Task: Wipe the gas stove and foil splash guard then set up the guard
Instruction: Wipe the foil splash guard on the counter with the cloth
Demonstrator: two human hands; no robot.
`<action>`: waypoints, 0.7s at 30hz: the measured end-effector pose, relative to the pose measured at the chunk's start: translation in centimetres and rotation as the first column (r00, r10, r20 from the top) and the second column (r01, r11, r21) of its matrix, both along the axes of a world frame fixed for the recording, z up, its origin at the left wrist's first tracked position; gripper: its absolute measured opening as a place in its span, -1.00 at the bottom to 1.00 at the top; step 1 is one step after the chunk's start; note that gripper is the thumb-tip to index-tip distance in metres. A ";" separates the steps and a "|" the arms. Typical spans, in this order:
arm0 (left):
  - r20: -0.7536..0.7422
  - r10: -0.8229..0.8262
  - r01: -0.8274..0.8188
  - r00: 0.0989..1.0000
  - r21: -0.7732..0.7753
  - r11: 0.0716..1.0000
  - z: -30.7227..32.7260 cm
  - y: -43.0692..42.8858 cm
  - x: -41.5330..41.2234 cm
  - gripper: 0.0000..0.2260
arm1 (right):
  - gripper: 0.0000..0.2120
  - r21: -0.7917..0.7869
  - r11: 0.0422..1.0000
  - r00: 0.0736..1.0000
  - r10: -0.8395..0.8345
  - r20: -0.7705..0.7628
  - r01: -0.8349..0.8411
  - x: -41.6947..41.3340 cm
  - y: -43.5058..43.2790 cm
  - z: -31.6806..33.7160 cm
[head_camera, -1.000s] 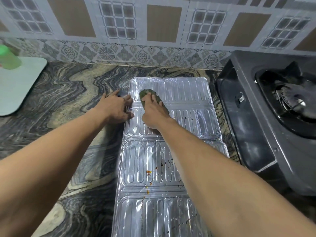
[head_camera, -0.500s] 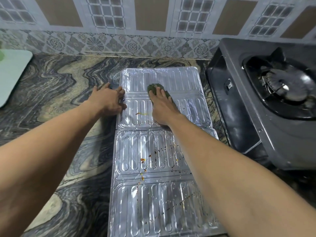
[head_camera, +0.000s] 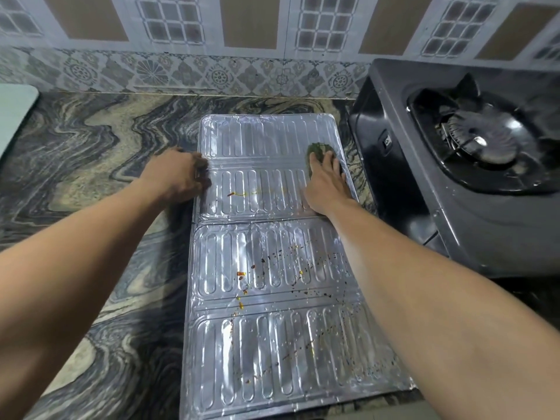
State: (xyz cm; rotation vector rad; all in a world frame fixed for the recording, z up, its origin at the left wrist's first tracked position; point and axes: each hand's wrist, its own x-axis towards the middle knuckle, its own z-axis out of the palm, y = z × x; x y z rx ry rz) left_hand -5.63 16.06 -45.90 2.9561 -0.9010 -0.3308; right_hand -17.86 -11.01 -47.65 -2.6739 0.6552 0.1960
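Sponge (head_camera: 316,148) moved right under right hand (head_camera: 328,189), left hand (head_camera: 178,174) pressing guard (head_camera: 272,298)

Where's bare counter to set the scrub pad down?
Bare counter left of the foil guard, out to the pale board and back to the tiled wall, past the left hand. Crowded: narrow strip between guard and stove.

Marbled countertop (head_camera: 91,165) with flat foil splash guard (head_camera: 272,328), gas stove (head_camera: 424,207), pale board (head_camera: 15,116).

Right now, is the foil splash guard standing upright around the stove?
No, the foil splash guard lies flat on the countertop beside the gas stove.
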 end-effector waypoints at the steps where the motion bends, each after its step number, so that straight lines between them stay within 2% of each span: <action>1: 0.005 -0.004 0.004 1.000 -0.013 1.000 -0.1 0.2 -0.2 -0.63 | -0.30 0.016 1.000 1.000 -0.014 0.021 0.013 0.0 0.0 0.0; 4: -0.044 0.008 -0.007 0.999 0.008 1.000 -0.2 0.7 -0.6 -0.52 | -0.38 0.037 0.999 0.998 -0.039 0.051 0.037 -0.2 -0.2 0.2; 7: -0.104 -0.012 0.019 0.995 0.066 0.998 -0.7 1.2 -0.6 -0.39 | -0.35 0.035 0.997 0.997 -0.066 0.045 0.064 -0.2 -0.5 0.1; 13: -0.046 -0.119 0.126 0.992 0.217 0.968 -0.9 0.6 -1.5 -0.34 | -0.31 -0.005 0.994 0.994 -0.111 -0.005 0.111 -0.7 -0.1 0.1; 17: -0.023 -0.148 0.150 0.989 0.191 0.970 -0.4 0.3 -2.3 -0.40 | -0.33 -0.021 0.995 0.995 -0.099 0.002 0.099 -1.6 0.9 -0.2; 21: -0.063 -0.097 0.106 0.993 0.142 0.984 -1.0 1.2 -2.4 -0.34 | -0.33 -0.050 0.999 1.000 -0.017 0.023 0.018 -1.9 2.2 -0.6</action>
